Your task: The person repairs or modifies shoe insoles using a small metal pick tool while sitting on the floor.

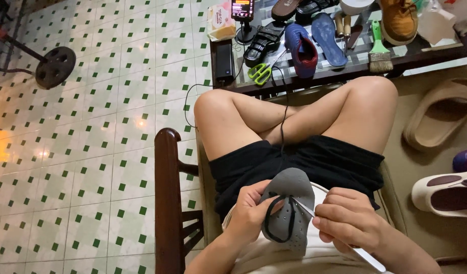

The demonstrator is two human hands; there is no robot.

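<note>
Hands are held low over the lap. A grey perforated shoe piece [289, 208] is gripped by the left hand [251, 213], fingers curled around its black strap [290, 223]. A thin white tool [340, 237] is grasped by the right hand [347, 218], its tip laid on the piece. Green scissors [261, 72] are seen at twelve o'clock on the low table [314, 78].

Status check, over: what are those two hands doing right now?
Left hand grips grey perforated shoe piece on the lap. Right hand holds thin white tool, tip on the piece. Nothing between the hands.
</note>
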